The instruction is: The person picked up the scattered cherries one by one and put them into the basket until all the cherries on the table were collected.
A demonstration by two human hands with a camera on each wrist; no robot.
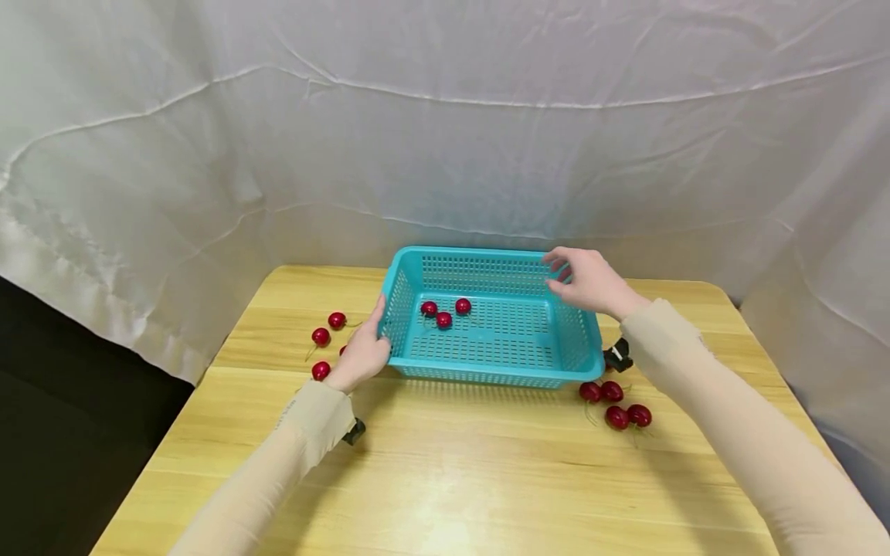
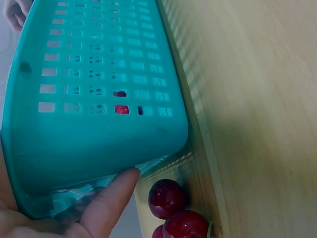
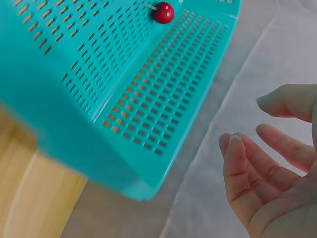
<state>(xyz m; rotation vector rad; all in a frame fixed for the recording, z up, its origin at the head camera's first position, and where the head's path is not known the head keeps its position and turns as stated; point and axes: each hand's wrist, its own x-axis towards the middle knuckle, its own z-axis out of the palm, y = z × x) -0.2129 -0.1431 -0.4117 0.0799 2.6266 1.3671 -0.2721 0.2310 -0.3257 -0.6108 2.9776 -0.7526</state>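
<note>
Pale sleeves, the left sleeve [image 1: 267, 467] and the right sleeve [image 1: 737, 409], occupy the foreground and extend over a wood-grain tabletop [image 1: 452, 455]. Location of the basket [image 1: 487, 372]: far part of the tabletop, before a pale cloth backdrop [image 1: 445, 154]. Construction: blue-green, rectangular, with perforated walls and floor.

Left hand [image 1: 361, 351]: in contact with the basket's left end, at the near corner. Its visible fingers lie extended along the outside of the end wall, relaxed rather than clenched. Right hand [image 1: 587, 279]: raised at the basket's right end; the right wrist view shows it apart from the rim. Its fingers are released and loosely bent, the thumb clear of the fingertips, grasping nothing.

Contents: three red cherries [image 1: 443, 320] grouped on the basket floor, toward the left end. Outside, left: loose cherries [image 1: 321, 337] near the left hand, one partly hidden by it. Outside, right: paired cherries [image 1: 616, 418] near the basket's near right corner. Thin stems show on several.
</note>
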